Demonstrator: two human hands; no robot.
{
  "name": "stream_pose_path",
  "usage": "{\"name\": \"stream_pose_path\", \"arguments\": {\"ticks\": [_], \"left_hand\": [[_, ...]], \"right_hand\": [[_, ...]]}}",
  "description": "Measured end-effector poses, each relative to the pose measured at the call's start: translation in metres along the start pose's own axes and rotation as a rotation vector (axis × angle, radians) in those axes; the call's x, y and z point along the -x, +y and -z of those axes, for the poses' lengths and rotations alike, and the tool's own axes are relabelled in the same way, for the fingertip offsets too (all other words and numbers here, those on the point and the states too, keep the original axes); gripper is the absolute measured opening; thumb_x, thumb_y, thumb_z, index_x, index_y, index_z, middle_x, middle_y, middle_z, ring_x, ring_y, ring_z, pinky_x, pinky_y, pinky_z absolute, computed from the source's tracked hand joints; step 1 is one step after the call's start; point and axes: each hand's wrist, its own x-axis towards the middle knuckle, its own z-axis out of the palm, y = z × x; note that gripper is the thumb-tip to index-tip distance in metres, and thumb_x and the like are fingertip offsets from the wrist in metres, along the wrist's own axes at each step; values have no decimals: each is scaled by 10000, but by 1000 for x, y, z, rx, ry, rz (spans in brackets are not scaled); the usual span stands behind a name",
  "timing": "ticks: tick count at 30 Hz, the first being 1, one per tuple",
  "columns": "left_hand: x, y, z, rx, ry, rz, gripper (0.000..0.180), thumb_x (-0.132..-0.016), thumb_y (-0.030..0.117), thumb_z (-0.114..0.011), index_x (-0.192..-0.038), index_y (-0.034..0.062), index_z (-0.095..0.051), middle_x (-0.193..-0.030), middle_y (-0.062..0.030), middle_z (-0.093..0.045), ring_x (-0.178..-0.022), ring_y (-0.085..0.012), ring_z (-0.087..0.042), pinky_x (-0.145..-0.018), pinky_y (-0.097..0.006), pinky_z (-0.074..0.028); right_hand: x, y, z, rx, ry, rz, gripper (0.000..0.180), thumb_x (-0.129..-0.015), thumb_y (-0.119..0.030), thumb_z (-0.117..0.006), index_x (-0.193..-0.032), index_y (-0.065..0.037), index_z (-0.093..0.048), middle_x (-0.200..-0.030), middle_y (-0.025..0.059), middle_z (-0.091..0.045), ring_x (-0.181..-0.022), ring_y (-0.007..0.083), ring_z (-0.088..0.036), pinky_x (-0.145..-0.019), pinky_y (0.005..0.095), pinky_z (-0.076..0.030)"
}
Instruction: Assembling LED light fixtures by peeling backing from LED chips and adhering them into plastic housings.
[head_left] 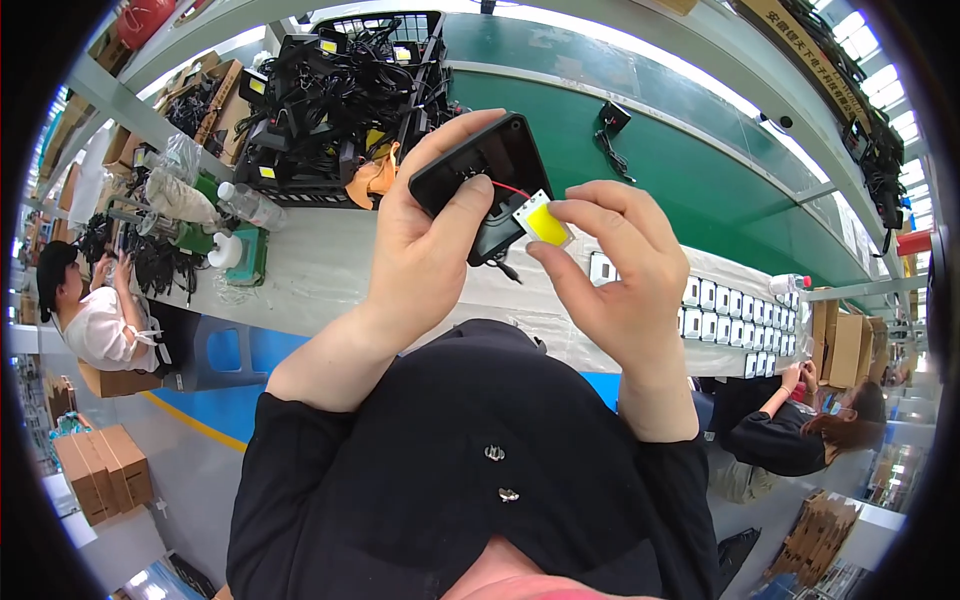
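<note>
My left hand (425,225) grips a black rectangular lamp housing (520,160), tilted, its hollow inside facing me, with the thumb pressed into it. Between the thumb and fingers of my right hand (630,265) is a small square LED chip (545,222), yellow in the middle with a pale border. A red wire (508,187) runs from the chip into the housing. Below the housing a short black cable end (507,268) sticks out. Part of the housing's inside is hidden by my left thumb.
A black crate (425,40) heaped with cabled lamps stands at the back left. Rows of small white-framed parts (735,315) lie on the right. A black cabled unit (613,118) rests on the green surface (690,165). Bottles (252,207) stand left. Co-workers sit on both sides.
</note>
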Motion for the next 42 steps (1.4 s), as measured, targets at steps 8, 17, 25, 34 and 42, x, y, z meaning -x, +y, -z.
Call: {"name": "stream_pose_path", "arguments": {"ticks": [8, 17, 25, 34, 42], "left_hand": [[-4, -2, 1, 14, 9, -35, 410, -884, -25, -390, -1295, -20, -394, -1129, -215, -569, -1071, -266, -566, -939, -363, -448], [-1, -2, 6, 202, -172, -34, 554, -845, 191, -472, -1335, -27, -335, -1250, -235, -467, -1167, -303, -484, -984, -407, -400], [4, -1, 3, 218, -243, -64, 604, -824, 111, -478, -1374, -40, -279, -1267, -127, -455, -1149, -175, -454, -987, -302, -341], [10, 2, -3, 162, -247, -71, 608, -862, 110, -459, -1396, -41, -210, -1338, -143, -377, -1192, -196, -417, -1006, -326, -327], [14, 8, -8, 154, -256, -86, 604, -873, 112, -440, -1400, -47, -192, -1338, -158, -372, -1192, -200, -419, -997, -319, -337]], "right_hand": [[-2, -5, -6, 163, 55, 53, 308, -625, 29, -752, -913, -29, -663, -869, 95, -630, -769, 221, -609, -631, 281, -485], [-11, -10, -17, 29, 137, 114, 353, -634, 62, -736, -971, -30, -687, -894, 90, -641, -720, 169, -575, -526, 238, -424], [-12, -13, -22, -20, 127, 100, 368, -624, 74, -716, -976, -32, -689, -864, 81, -629, -694, 159, -564, -527, 236, -422], [-11, -19, -13, -47, 74, 41, 361, -620, 89, -683, -964, -21, -689, -854, 82, -620, -668, 151, -562, -527, 228, -421], [-7, -15, -13, -76, 145, 85, 396, -613, 104, -696, -989, -20, -688, -874, 97, -616, -665, 142, -554, -520, 217, -409]]}}
